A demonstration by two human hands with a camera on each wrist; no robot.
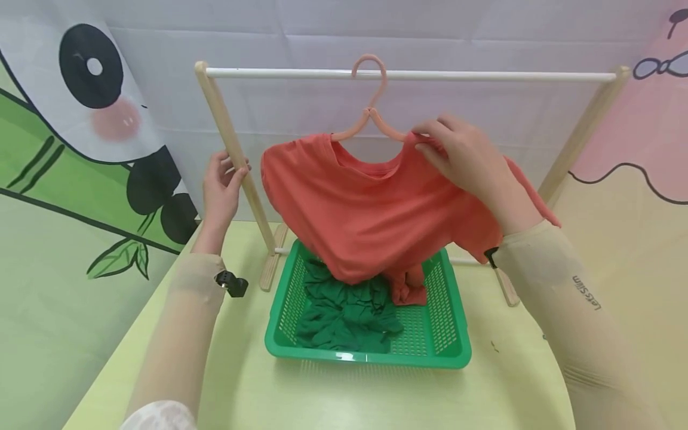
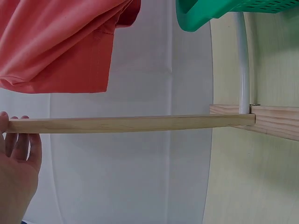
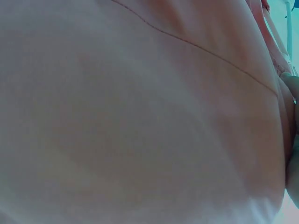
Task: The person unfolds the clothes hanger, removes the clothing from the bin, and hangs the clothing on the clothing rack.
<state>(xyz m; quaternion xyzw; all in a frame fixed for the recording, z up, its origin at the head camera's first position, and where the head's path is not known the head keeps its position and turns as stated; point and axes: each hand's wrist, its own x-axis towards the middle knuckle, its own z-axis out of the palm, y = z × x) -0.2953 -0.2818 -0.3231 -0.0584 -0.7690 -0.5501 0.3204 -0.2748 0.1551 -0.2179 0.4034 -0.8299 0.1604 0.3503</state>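
A red T-shirt [image 1: 365,209] hangs on a peach-coloured hanger [image 1: 378,83], whose hook is over the white rail [image 1: 484,76] of a small clothes rack. My right hand [image 1: 462,155] pinches the shirt at the shoulder beside the neckline, on the right side. With my left hand [image 1: 223,185] I hold the rack's left wooden post [image 1: 228,131], thumb in front and fingertips behind; the left wrist view shows the same grip on the post [image 2: 131,123]. In the right wrist view, close blurred shirt cloth [image 3: 140,116] covers most of the picture.
Below the shirt, a green plastic basket [image 1: 371,359] stands on the pale yellow table [image 1: 236,358]. Inside it lie crumpled dark green cloth [image 1: 349,316] and a red piece [image 1: 411,289]. The rack's wooden feet [image 1: 273,263] flank the basket. A printed curtain [image 1: 161,54] hangs behind.
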